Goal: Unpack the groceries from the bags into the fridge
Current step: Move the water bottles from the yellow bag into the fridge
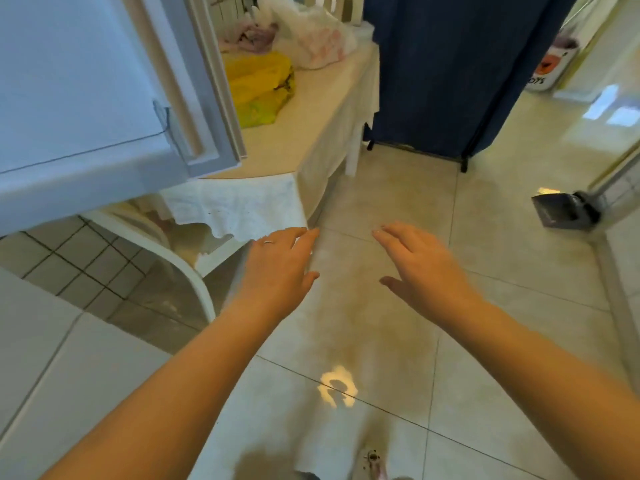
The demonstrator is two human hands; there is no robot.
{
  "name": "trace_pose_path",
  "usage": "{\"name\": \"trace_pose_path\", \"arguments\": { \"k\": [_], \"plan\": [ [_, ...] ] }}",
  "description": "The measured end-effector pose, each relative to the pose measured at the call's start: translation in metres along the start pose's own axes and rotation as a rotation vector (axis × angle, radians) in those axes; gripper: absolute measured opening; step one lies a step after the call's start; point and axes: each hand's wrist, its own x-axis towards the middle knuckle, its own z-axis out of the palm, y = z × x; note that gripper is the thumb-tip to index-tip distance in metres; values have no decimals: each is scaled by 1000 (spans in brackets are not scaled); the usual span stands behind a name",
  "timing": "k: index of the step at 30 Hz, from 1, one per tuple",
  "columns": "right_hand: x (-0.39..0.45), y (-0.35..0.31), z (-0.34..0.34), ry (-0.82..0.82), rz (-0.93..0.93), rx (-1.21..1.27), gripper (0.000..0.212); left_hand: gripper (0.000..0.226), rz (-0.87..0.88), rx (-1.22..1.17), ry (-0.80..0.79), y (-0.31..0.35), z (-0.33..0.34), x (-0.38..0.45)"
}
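Fingers of left hand [280,268] and right hand [420,268]: straight, loosely together, holding nothing, above floor [485,209]. Yellow bag [259,86] and white bag [311,39]: on table [311,126], well beyond fingertips, contents hidden. Fridge door [79,91]: open, left.

A table [322,109] draped in a white cloth [239,206] stands beside the open fridge door. On it lie a yellow bag [259,81], a white plastic bag [311,39] behind that, and pinkish fabric [249,38] at the far end. Pale floor tiles [398,323] carry the table's legs.
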Motion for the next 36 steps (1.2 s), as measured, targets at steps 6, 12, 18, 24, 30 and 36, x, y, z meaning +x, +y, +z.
{"name": "trace_pose_path", "arguments": {
  "k": [6,12,18,24,30,36],
  "plan": [
    [33,84,-1,-4,-1,-7,79,64,0,26,-8,36,20,74],
    [123,134,11,38,-93,-15,79,65,-57,45,16,23,35,165],
    [259,177,29,63,-175,-22,80,65,-121,44,69,-28,54,289],
    [393,211,46,65,-260,-1,80,68,-241,60,105,-84,58,401],
    [507,239,84,62,-404,106,78,68,-396,108,86,-133,72,472],
    [642,277,120,51,-585,162,78,66,-611,131,143,-174,90,549]
  ]
}}
